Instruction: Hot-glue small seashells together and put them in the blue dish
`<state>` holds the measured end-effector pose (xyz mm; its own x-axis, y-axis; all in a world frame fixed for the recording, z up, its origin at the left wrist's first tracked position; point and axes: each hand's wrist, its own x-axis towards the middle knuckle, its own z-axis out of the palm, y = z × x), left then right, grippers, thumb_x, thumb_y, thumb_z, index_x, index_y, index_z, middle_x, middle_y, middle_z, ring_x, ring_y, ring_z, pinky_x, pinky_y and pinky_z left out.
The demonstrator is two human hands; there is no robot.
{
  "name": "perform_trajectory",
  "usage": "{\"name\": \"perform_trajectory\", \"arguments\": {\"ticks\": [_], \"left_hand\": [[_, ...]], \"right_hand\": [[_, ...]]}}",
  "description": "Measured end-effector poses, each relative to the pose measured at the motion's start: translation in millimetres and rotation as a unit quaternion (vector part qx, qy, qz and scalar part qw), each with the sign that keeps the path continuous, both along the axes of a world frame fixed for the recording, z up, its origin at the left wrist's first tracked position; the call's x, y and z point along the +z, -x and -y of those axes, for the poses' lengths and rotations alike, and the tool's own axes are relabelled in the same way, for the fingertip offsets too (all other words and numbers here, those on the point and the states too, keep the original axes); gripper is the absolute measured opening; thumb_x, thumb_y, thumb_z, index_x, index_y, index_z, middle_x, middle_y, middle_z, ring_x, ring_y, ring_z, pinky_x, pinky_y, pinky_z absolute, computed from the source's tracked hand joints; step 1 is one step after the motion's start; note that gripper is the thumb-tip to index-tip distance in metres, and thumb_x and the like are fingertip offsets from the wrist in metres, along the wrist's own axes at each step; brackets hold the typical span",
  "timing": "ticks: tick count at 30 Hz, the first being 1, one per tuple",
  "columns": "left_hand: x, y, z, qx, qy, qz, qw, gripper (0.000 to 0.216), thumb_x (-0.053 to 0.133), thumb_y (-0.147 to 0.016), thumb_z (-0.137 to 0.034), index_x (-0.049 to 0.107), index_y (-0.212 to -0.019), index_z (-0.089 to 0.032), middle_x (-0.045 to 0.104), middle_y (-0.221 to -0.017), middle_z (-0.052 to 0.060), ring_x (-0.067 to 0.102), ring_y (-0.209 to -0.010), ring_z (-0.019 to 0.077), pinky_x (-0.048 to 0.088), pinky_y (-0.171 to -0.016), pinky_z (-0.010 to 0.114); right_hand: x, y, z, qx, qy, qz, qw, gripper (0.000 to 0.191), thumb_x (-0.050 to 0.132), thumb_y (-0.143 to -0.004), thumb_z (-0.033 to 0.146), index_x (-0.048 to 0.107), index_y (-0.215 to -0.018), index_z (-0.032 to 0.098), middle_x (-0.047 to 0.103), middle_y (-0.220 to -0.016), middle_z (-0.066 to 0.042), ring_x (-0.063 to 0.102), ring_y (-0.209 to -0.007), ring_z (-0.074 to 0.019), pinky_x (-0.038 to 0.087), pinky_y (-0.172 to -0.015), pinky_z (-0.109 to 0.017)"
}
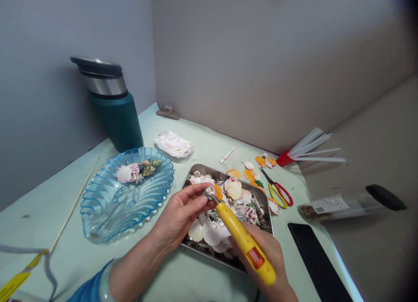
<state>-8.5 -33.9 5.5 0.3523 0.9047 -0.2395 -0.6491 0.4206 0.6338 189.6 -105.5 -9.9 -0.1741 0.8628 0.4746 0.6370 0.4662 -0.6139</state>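
Observation:
My left hand point(178, 213) pinches a small greyish shell point(208, 192) between thumb and fingers, above the metal tray point(225, 263). Wrapped around a yellow glue gun point(240, 232) with a red switch, my right hand point(266, 249) points its metal nozzle at that shell. Tip and shell meet or nearly meet; I cannot tell which. Below both hands the tray is heaped with white scallop shells point(211, 233), striped shells point(246, 215) and spiral ones. To the left, a blue scalloped glass dish point(156, 202) carries a small cluster of shells point(137, 171) near its far side.
A green bottle point(117, 119) stands behind the dish, near a white packet point(173, 144). On the right are red-and-yellow scissors point(277, 193), loose orange shells point(250, 175), a red cup point(284, 158) of white sticks point(310, 145), a clear container point(346, 205) and a black phone point(318, 260).

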Motion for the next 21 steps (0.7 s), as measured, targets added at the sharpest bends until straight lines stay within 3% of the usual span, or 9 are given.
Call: {"name": "perform_trajectory", "arguments": {"ticks": [21], "left_hand": [[0.2,0.0,-1.0,0.013,-0.009,-0.014,1.000,0.026,0.077,-0.072,-0.019,0.073,-0.097,-0.016,0.072,-0.101,0.007,0.066,-0.084,0.0156,0.051,-0.084,0.029]], "right_hand": [[0.0,-3.7,-0.3,0.006,-0.023,0.021,0.999,0.020,0.063,-0.085,0.028,0.065,-0.103,0.020,0.076,-0.081,-0.005,0.072,-0.063,-0.0185,0.056,-0.058,-0.025]]}}
